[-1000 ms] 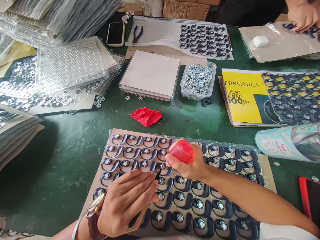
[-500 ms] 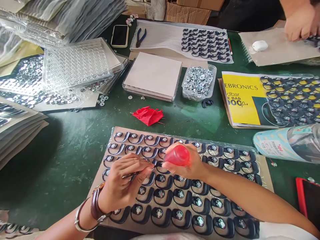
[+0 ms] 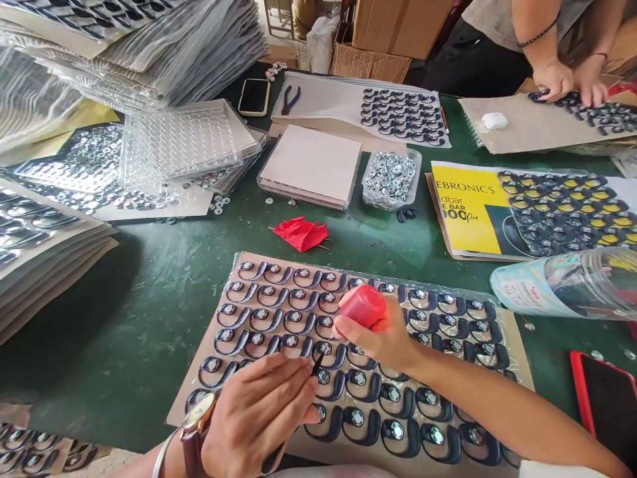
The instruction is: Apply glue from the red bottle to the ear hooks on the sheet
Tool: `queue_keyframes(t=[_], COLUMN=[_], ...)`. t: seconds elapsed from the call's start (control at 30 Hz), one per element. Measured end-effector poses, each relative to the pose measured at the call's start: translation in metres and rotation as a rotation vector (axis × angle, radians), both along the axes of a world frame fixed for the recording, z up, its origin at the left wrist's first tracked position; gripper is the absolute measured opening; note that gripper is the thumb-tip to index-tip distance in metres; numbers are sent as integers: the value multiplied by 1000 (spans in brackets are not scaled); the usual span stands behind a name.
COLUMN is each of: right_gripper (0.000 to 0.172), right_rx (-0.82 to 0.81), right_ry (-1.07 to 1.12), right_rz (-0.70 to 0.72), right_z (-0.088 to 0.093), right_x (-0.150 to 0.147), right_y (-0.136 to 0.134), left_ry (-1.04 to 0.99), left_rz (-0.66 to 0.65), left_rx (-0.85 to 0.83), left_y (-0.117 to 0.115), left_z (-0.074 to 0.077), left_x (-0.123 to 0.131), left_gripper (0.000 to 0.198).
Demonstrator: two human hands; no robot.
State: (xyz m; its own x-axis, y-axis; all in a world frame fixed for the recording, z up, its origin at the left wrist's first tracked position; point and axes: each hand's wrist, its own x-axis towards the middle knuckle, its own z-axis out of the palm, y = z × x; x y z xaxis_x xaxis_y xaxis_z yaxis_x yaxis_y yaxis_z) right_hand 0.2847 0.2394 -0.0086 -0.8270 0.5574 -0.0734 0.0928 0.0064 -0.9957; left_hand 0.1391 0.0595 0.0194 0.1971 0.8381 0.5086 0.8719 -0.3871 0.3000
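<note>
Over a tan board [image 3: 518, 355] of dark hook-shaped pieces [image 3: 393, 430] on a scuffed green table [image 3: 164, 292], cardboard cartons [image 3: 388, 30] beyond, the right hand [image 3: 388, 342] grips a red bottle [image 3: 362, 307] and the left hand [image 3: 259, 405] holds a dark pointed tool [image 3: 317, 364].

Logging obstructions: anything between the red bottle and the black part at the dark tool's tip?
Nothing visible stands between the red bottle and that black part; the dark tool extends from the left hand.

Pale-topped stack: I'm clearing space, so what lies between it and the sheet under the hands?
In the head view, a crumpled red piece lies between stack and sheet, with small bits nearer the stack.
</note>
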Motion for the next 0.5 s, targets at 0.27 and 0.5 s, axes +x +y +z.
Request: queue_keyframes(t=[0.27,0.5], right_gripper=[22,23], right_rx=[130,281], right_ry=[47,90], right_rz=[44,49], right_z=[-14,-14], right_x=[1,0], right_y=[-9,-10], left_ry=[79,47], left_rz=[30,33], left_rx=[-4,-26], left_y=[-3,-3], left_z=[-3,-1], left_x=[9,9], left_gripper=[20,21])
